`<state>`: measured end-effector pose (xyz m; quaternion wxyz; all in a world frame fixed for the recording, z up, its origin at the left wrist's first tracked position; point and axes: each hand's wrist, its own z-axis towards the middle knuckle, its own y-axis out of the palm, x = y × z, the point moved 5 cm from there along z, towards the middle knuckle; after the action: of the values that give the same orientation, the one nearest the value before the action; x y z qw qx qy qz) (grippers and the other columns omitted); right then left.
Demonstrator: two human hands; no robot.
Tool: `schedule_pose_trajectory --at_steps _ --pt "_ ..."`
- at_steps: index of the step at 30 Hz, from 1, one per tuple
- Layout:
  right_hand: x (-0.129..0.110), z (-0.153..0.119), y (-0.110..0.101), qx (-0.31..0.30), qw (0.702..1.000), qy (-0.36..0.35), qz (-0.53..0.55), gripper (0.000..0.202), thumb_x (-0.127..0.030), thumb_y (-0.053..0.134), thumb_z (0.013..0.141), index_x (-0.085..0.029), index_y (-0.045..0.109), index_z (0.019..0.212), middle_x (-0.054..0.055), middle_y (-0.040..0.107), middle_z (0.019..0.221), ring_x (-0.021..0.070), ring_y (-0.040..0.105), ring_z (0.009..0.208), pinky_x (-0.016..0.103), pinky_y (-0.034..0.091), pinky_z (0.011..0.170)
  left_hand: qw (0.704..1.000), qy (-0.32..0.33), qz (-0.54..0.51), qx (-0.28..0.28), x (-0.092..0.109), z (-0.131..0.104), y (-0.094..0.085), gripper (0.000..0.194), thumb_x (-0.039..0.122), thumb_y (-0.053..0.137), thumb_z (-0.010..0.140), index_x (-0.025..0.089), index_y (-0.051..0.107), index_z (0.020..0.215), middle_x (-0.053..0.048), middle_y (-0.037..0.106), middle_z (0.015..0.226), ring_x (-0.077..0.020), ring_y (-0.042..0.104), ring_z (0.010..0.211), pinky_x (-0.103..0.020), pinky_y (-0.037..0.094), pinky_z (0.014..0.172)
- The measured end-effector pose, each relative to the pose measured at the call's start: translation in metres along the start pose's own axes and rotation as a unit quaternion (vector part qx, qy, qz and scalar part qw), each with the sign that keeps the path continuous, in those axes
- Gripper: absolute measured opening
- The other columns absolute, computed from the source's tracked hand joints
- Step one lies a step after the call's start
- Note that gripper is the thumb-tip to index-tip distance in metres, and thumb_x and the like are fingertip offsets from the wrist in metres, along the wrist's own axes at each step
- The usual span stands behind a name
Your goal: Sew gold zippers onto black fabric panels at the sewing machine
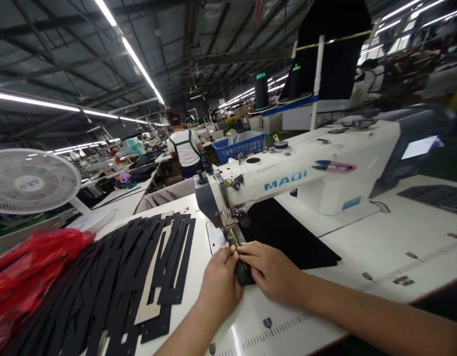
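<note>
Both my hands are at the needle area of a white sewing machine (287, 184). A dark piece of material (244, 275) lies under the presser foot, with a narrow gold-coloured strip (235, 238) along it. My left hand (221, 273) grips its left side, thumb low and fingertips close to the foot. From the right, my right hand (267, 269) presses its bent fingers onto the same piece, and the fingertips of both hands nearly meet. Black fabric (287, 237) spreads flat under the machine arm. My hands cover part of the dark piece.
Left of my hands lie overlapping black cut-out frames (182, 262), with a beige one (154, 291) among them. A red plastic bag (39, 277) and a white fan (31, 183) stand further left. Pink-handled thread snips (334, 166) rest on the machine. A person (186, 148) is beyond.
</note>
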<state>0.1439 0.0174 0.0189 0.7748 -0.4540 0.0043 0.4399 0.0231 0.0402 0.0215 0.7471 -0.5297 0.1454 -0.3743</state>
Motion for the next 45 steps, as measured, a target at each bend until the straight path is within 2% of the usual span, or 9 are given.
schedule_pose_trajectory --at_steps 9,14,17,22,28,32,35,39,45 --pt "0.012 0.022 0.004 -0.041 0.999 -0.011 -0.033 0.035 -0.005 0.042 0.075 -0.011 0.061 0.104 0.008 0.061 0.106 0.0177 0.053 0.102 0.032 0.043 0.093 0.999 0.03 -0.009 0.029 -0.009 0.018 -0.005 0.037 0.008 0.046 0.064 0.016 0.058 0.098 -0.012 0.058 0.099 -0.0263 0.055 0.095 -0.045 0.049 0.083" --pt "0.022 0.005 -0.02 0.034 0.993 -0.018 -0.109 0.031 -0.009 0.038 0.083 -0.016 0.062 0.101 0.007 0.061 0.111 0.0186 0.052 0.108 0.039 0.038 0.098 0.997 -0.061 0.014 0.048 -0.011 0.012 -0.011 0.024 0.009 0.047 0.066 0.017 0.055 0.087 -0.008 0.055 0.092 -0.0237 0.055 0.084 -0.04 0.047 0.073" --pt "0.06 -0.011 -0.058 0.09 0.955 0.145 -0.242 0.031 -0.022 0.041 0.086 -0.008 0.058 0.109 0.018 0.059 0.109 0.0295 0.054 0.104 0.046 0.044 0.086 0.99 -0.126 0.055 0.042 -0.008 0.006 -0.017 0.01 0.008 0.048 0.067 0.018 0.052 0.07 -0.004 0.054 0.077 -0.0217 0.053 0.074 -0.036 0.045 0.065" --pt "0.118 -0.03 -0.082 -0.048 0.889 0.416 -0.188 0.035 -0.042 0.044 0.088 -0.011 0.059 0.09 0.013 0.064 0.079 0.0277 0.062 0.073 0.035 0.044 0.059 0.996 -0.064 0.004 0.058 0.003 0.0 -0.022 0.022 0.006 0.047 0.072 0.018 0.06 0.085 -0.008 0.062 0.097 -0.0243 0.056 0.09 -0.04 0.047 0.076" --pt "0.106 -0.023 -0.08 -0.066 0.897 0.308 -0.311 0.02 -0.026 0.04 0.092 -0.019 0.058 0.088 0.007 0.066 0.079 0.0242 0.062 0.074 0.028 0.034 0.053 0.999 0.036 0.016 -0.001 0.014 0.001 -0.016 0.024 0.004 0.046 0.076 0.018 0.065 0.079 -0.006 0.068 0.087 -0.0225 0.061 0.091 -0.048 0.04 0.093" --pt "0.108 -0.026 -0.077 -0.08 0.879 0.293 -0.368 0.018 -0.022 0.043 0.091 -0.015 0.06 0.092 0.008 0.064 0.068 0.0253 0.062 0.064 0.031 0.04 0.052 0.999 0.025 0.016 0.043 0.012 -0.004 -0.017 0.022 0.005 0.048 0.075 0.018 0.065 0.078 -0.005 0.068 0.085 -0.022 0.062 0.088 -0.047 0.045 0.089" --pt "0.078 -0.015 -0.068 0.0 0.902 0.155 -0.402 0.016 -0.011 0.049 0.083 -0.011 0.061 0.092 0.013 0.065 0.084 0.0278 0.062 0.079 0.04 0.047 0.067 0.992 -0.001 0.044 0.12 0.003 -0.012 -0.021 0.026 0.007 0.049 0.074 0.016 0.063 0.094 -0.009 0.068 0.097 -0.0256 0.062 0.093 -0.047 0.05 0.082" --pt "0.017 -0.01 -0.022 -0.008 0.967 -0.066 -0.246 0.038 -0.02 0.051 0.083 -0.009 0.052 0.12 0.015 0.054 0.122 0.0252 0.051 0.111 0.041 0.044 0.094 0.988 0.056 0.058 0.134 0.002 -0.015 -0.018 0.032 0.002 0.042 0.075 0.017 0.062 0.095 -0.009 0.069 0.095 -0.0222 0.065 0.09 -0.048 0.049 0.089" --pt "0.007 -0.013 0.02 -0.057 0.987 -0.078 -0.129 0.036 -0.005 0.041 0.084 -0.004 0.056 0.117 0.016 0.054 0.123 0.0233 0.049 0.116 0.037 0.042 0.098 0.982 0.138 0.052 0.118 0.005 -0.008 -0.016 0.028 0.003 0.041 0.079 0.014 0.064 0.09 -0.01 0.07 0.09 -0.0211 0.066 0.088 -0.05 0.041 0.098"
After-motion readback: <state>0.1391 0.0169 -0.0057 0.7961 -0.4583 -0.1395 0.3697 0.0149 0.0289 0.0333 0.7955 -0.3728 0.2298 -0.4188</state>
